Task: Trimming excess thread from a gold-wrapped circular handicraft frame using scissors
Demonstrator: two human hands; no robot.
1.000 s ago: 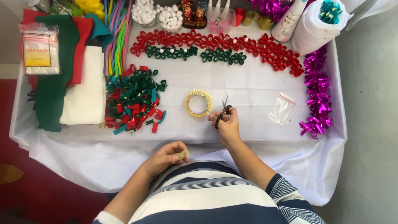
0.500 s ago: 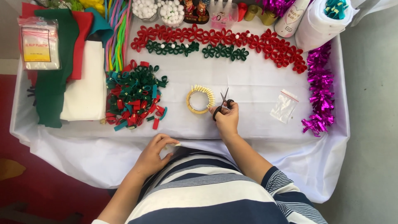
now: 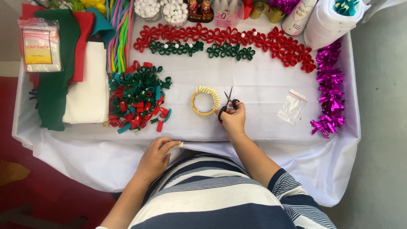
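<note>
At the desk's [image 3: 263,127] near edge the right hand [image 3: 232,119] grips small black scissors [image 3: 229,104] just beside the partly wrapped ring [image 3: 204,101], while the left hand [image 3: 156,153] pinches a small pale scrap [image 3: 180,144], suggesting a cutting step that calls for bringing scrap to blades.

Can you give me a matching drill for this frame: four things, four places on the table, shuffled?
Things:
1. scissors
2. tape ring
3. magenta tinsel
4. small clear bag

Places:
A. along the table's right edge
B. just left of the scissors
C. in the right hand
D. between the right hand and the tinsel

Pairs: 1-C, 2-B, 3-A, 4-D
</note>
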